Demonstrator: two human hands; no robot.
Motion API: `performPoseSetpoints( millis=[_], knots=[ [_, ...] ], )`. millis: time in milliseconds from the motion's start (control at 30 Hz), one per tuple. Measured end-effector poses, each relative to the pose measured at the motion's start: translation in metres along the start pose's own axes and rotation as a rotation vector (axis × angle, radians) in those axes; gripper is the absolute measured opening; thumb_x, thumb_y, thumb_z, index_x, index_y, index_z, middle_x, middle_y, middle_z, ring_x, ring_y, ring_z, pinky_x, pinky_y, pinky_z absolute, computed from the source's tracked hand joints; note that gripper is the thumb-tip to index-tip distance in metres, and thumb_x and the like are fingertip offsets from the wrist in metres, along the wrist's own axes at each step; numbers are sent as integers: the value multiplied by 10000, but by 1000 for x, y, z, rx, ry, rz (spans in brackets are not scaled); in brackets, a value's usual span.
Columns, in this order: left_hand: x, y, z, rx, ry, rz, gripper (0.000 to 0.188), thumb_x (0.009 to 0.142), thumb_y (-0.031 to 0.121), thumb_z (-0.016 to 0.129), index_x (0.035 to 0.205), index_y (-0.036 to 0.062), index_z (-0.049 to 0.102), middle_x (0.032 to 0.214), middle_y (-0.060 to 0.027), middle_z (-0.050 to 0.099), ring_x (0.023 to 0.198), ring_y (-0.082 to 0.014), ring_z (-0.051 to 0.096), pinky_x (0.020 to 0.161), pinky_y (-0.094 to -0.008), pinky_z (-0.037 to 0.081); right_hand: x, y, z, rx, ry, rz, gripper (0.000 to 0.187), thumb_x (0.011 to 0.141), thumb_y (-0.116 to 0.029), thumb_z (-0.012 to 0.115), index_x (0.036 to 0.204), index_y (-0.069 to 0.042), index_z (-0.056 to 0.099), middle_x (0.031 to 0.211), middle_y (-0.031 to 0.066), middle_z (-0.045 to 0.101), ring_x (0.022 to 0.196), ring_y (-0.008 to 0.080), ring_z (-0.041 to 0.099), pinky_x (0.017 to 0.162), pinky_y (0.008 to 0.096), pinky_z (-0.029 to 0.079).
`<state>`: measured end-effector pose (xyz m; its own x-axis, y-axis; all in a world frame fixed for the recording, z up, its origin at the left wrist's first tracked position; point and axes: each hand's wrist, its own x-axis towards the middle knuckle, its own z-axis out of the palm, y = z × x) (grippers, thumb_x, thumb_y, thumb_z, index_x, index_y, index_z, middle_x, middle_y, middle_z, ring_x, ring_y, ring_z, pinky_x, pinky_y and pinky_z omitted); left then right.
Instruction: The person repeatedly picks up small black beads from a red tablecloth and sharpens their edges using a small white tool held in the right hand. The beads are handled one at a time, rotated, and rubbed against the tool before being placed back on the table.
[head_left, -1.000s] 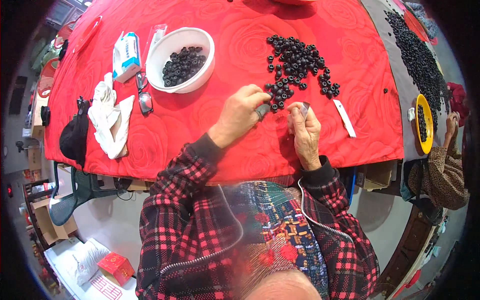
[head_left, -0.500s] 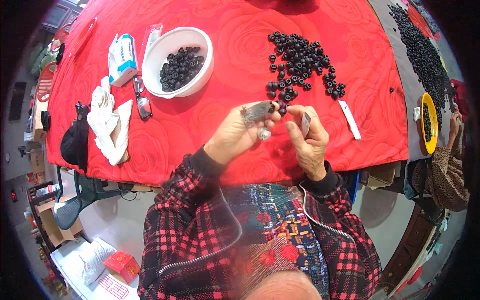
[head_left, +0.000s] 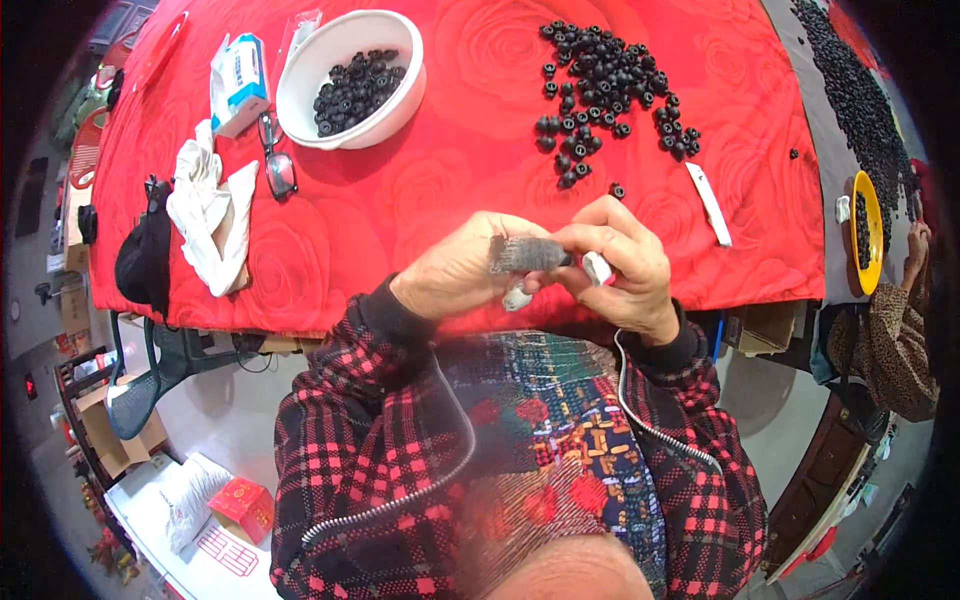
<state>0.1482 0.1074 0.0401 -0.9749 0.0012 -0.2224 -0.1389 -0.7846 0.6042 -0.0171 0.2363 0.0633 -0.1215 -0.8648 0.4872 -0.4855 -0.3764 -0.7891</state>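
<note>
My two hands meet above the near edge of the red-covered table. My left hand (head_left: 450, 265) is closed on a small round black part (head_left: 566, 259), mostly hidden by fingers. A grey knitted finger cover (head_left: 525, 254) wraps one of its digits, and a whitish wrap (head_left: 517, 297) is on another. Touching the left fingertips, my right hand (head_left: 640, 275) pinches a small white piece (head_left: 597, 268), whose kind I cannot make out. Beyond them lies a loose pile of black hollow parts (head_left: 605, 85), with a single one (head_left: 617, 190) nearer my right hand.
At the far left stands a white bowl (head_left: 410, 100) holding black parts, beside a blue-white box (head_left: 240, 85), glasses (head_left: 280, 172) and white gloves (head_left: 215, 215). A white strip (head_left: 708, 205) lies right. Another person's hand (head_left: 917, 245) is near a yellow dish (head_left: 874, 270).
My right hand has moved left against my left hand, closing the gap between them. The table has shifted upward in the picture, uncovering a lone black part by the pile.
</note>
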Motion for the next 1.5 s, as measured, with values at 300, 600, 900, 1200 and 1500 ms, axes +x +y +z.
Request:
performPoseSetpoints(
  millis=[300, 600, 900, 1200, 1500],
  knots=[
    [-5, -12, 27, -253, 140, 69, 331, 927, 311, 560, 1074, 18, 611, 945, -24, 617, 834, -112, 573, 625, -264, 455, -12, -11, 9, 212, 141, 213, 326, 679, 28, 747, 980, -12, 627, 813, 50, 569, 716, 132, 555, 618, 251, 434],
    [-16, -24, 28, -303, 109, 54, 340, 894, 285, 622, 1091, 8, 601, 916, -24, 619, 777, -86, 578, 638, -230, 475, -15, -19, 8, 234, 59, 138, 290, 692, 14, 751, 966, -10, 660, 824, 67, 587, 740, 148, 574, 631, 264, 442],
    [-30, -25, 30, -103, 64, -8, 255, 873, 137, 650, 1090, 8, 619, 896, -52, 655, 704, -66, 598, 586, -180, 477, -17, -27, 9, 174, -47, 1, 308, 694, -40, 774, 985, -12, 679, 801, 80, 598, 681, 160, 584, 575, 270, 444],
    [-39, -27, 54, 40, 266, 188, 246, 873, -8, 584, 1115, 12, 618, 937, -33, 654, 758, -64, 599, 625, -207, 495, -19, -37, 12, -189, 158, -267, 397, 611, -39, 811, 980, 5, 672, 730, 82, 588, 560, 198, 585, 461, 293, 442],
    [-37, -19, 57, 109, 276, 222, 290, 881, 184, 656, 1114, 14, 628, 861, -36, 639, 650, -78, 574, 538, -205, 444, -21, -50, -4, 32, 9, 279, 294, 883, -53, 528, 1158, 45, 550, 853, 130, 556, 735, 215, 542, 649, 317, 434]
  ],
)
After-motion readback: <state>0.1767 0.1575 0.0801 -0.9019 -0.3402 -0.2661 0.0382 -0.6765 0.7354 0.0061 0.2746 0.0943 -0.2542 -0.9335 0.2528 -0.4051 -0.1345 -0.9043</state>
